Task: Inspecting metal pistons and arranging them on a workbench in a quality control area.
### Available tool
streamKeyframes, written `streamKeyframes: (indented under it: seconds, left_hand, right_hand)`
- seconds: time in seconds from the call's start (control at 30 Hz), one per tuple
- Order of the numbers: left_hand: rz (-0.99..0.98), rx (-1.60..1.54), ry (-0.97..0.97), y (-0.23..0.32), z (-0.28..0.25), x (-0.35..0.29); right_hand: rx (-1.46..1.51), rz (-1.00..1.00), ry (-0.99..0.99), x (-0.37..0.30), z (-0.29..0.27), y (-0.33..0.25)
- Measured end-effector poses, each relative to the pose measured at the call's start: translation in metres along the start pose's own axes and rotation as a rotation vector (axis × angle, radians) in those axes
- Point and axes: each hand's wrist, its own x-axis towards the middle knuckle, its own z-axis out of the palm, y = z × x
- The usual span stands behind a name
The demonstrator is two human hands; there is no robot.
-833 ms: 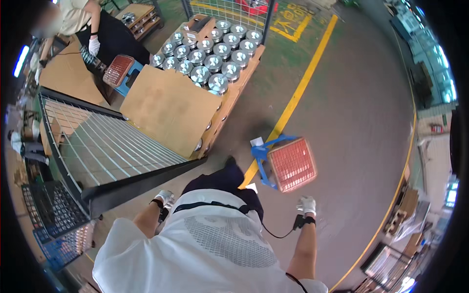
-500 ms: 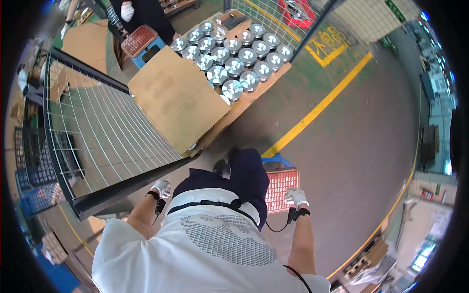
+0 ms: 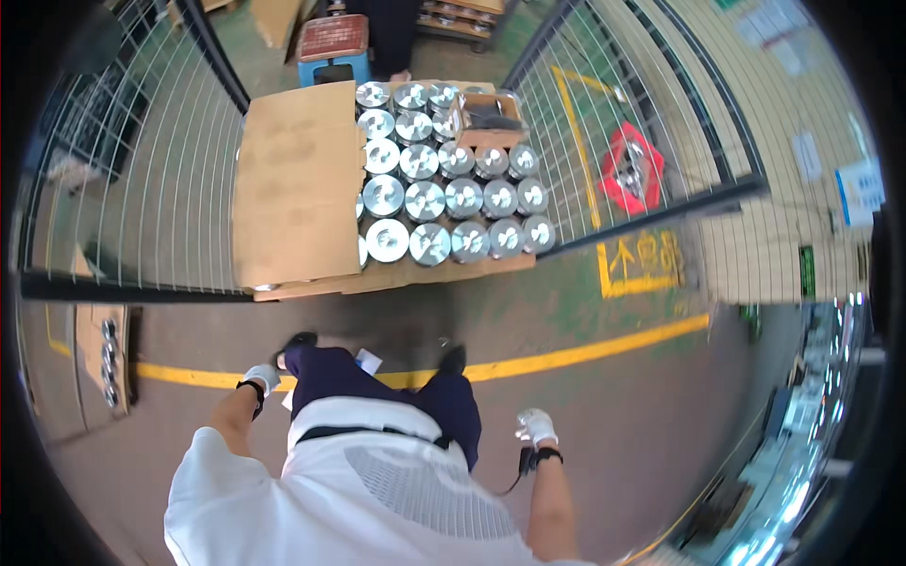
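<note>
white-gloved left hand (image 3: 265,378): lower left of frame, beside dark-blue cloth trousers (image 3: 330,379), grip cannot be told | white-gloved right hand (image 3: 534,427): lower right of centre, fingers loosely spread | shiny round silver metal parts (image 3: 425,201): upper centre (5 fully uncovered in the nearest row) | flat brown cardboard sheet (image 3: 297,189): upper left, beside them

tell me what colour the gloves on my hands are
White, on both the left hand and the right hand, best seen in the head view.
</note>
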Motion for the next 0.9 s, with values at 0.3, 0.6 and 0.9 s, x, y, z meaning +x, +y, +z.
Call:
streamKeyframes:
  seconds: [0.3,0.6,0.9]
  left_hand:
    - [0.128,-0.154,0.049,0.207,0.109,0.004]
    - [0.191,0.268,-0.173,0.274,0.179,0.05]
    - [0.359,0.145,-0.251,0.271,0.165,0.075]
  right_hand:
    - [-0.011,0.073,-0.042,0.061,-0.158,0.009]
    - [-0.083,0.289,-0.068,0.13,-0.128,0.02]
    - [-0.152,0.191,-0.219,0.169,-0.066,-0.096]
